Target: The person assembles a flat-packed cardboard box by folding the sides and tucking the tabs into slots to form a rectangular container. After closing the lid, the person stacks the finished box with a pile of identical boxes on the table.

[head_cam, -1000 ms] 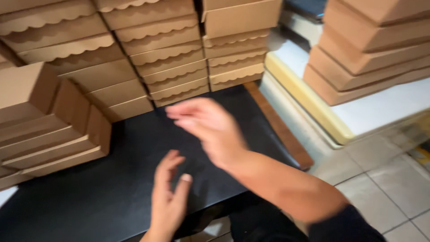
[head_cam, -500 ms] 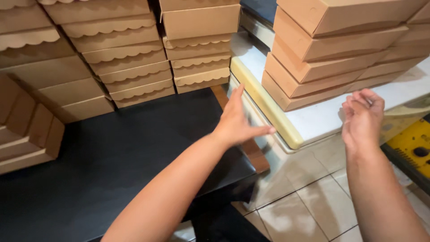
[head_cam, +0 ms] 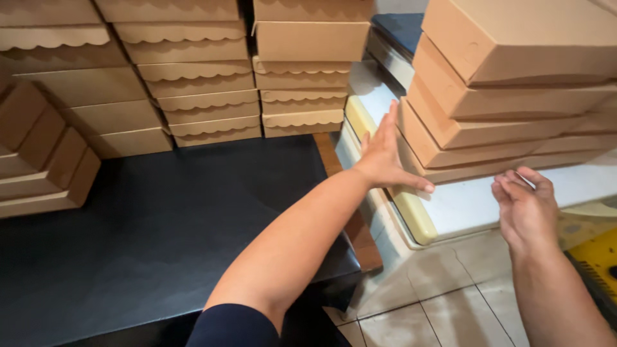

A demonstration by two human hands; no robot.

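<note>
Left hand (head_cam: 384, 157) flat, fingers apart, against the leaning stack of brown cardboard boxes (head_cam: 508, 96), right hand (head_cam: 526, 205) loosely curled, empty; an uneven push could topple it.

Stacked boxes (head_cam: 199, 96) line the back edge of the table (head_cam: 160, 231), with more boxes (head_cam: 38, 154) along its left edge. To its right, another stack (head_cam: 508, 103) sits on a bench (head_cam: 463, 205) between two hands.

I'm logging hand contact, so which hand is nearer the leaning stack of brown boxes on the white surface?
Left. The left hand lies flat against the end of the leaning stack; the right hand hovers just below its front edge, apparently apart.
</note>
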